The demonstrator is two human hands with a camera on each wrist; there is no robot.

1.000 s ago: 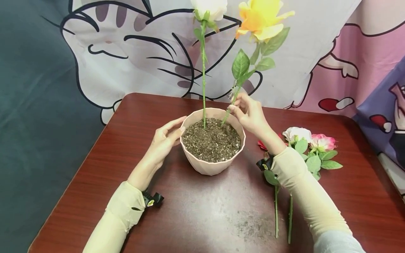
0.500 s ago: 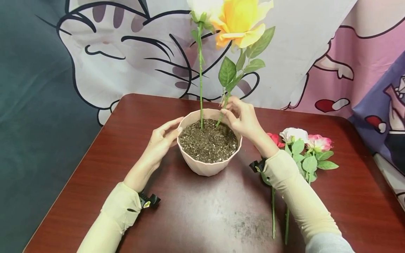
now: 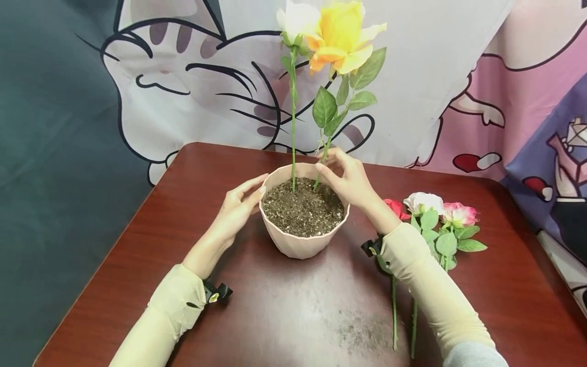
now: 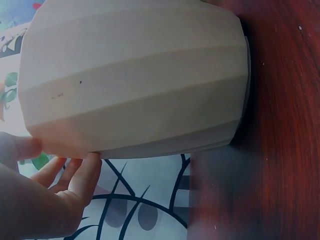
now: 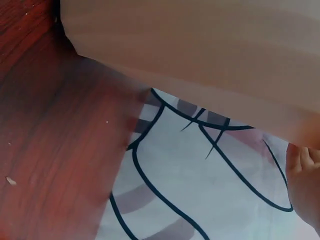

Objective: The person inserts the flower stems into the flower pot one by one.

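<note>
A pale pink faceted flowerpot (image 3: 300,247), filled with dark soil (image 3: 304,214), stands on the table. My left hand (image 3: 236,209) holds its left rim, thumb at the edge and fingers along the outer wall, as the left wrist view also shows on the pot (image 4: 140,80). A white rose (image 3: 294,112) rises upright from the soil by itself. Beside it leans a yellow rose (image 3: 341,46), its lower end in the soil. Low on its stem, my right hand (image 3: 350,181) pinches it. The right wrist view catches only part of that hand (image 5: 306,182) under the pot wall (image 5: 200,50).
Right of the pot lie a red rose (image 3: 396,208), a white rose (image 3: 423,203) and a pink rose (image 3: 460,214), partly behind my right forearm. Dark specks mark the tabletop (image 3: 275,316) in front. A cartoon-printed cloth (image 3: 165,112) hangs behind the table.
My right hand has shifted left with the yellow rose, bringing its bloom close against the white one and its stem more upright. My left hand stays on the pot's rim.
</note>
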